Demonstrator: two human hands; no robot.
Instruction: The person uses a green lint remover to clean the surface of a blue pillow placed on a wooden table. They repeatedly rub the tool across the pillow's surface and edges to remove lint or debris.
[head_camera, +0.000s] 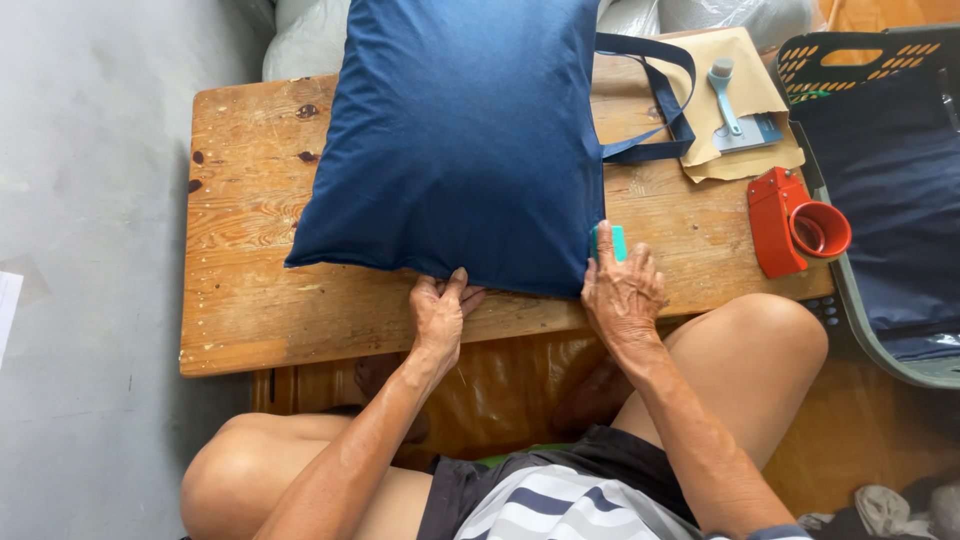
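1. The left hand (439, 315) reaches forward from a bent arm, its grip pinched on the near edge of the navy fabric bag (460, 140), thumb on top and fingers tucked beneath.
2. The right hand (622, 292) lies palm down at the bag's near right corner, index finger stretched over a small teal object (612, 240); whether its grip clasps anything cannot be told.
3. The bag is plump, smooth and slightly glossy, lying across the worn, knotted wooden tabletop (250, 270), its strap handles (665, 100) trailing right.
4. Beside them lie a tan envelope (745, 110), a pale blue brush (724, 92) and a red plastic tape dispenser (795, 225).
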